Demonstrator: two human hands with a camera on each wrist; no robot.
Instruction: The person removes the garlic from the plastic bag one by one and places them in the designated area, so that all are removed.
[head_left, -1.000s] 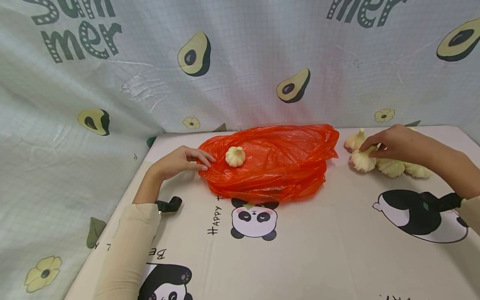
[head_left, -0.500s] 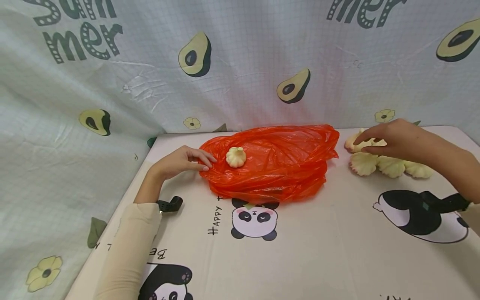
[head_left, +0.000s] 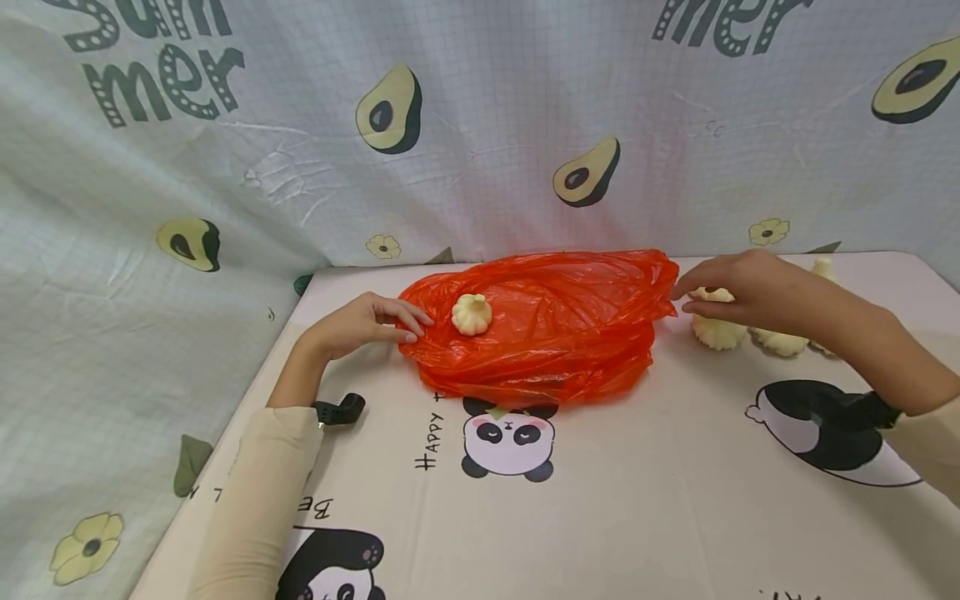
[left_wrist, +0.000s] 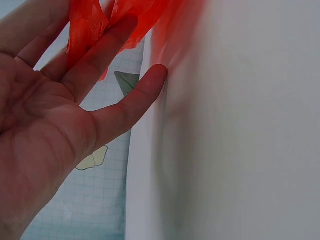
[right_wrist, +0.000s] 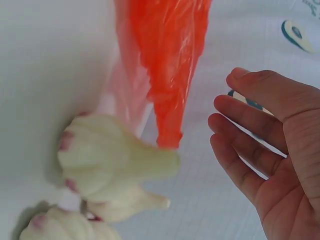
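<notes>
A crumpled red plastic bag (head_left: 555, 333) lies at the back of the table with one garlic bulb (head_left: 472, 314) on its left part. My left hand (head_left: 360, 325) rests its fingertips on the bag's left edge. In the left wrist view the thumb (left_wrist: 135, 100) stands apart from the other fingers, and red plastic (left_wrist: 87, 30) shows among them. At the bag's right end is my right hand (head_left: 772, 292), holding nothing, its fingers loosely bent and thumb apart. Beneath and beside it sit several garlic bulbs (head_left: 718, 333), partly hidden by the hand; the right wrist view shows a bulb (right_wrist: 100, 155) with its stalk.
A white table (head_left: 622, 500) with printed pandas carries everything. Behind and to the left hangs a pale curtain (head_left: 487, 100) with avocado prints. Black straps (head_left: 341, 410) are at both wrists.
My right hand has let go of the garlic bulb at the front left of the group, lifted and moved left toward the bag's right end. The left hand and the bag have stayed put.
</notes>
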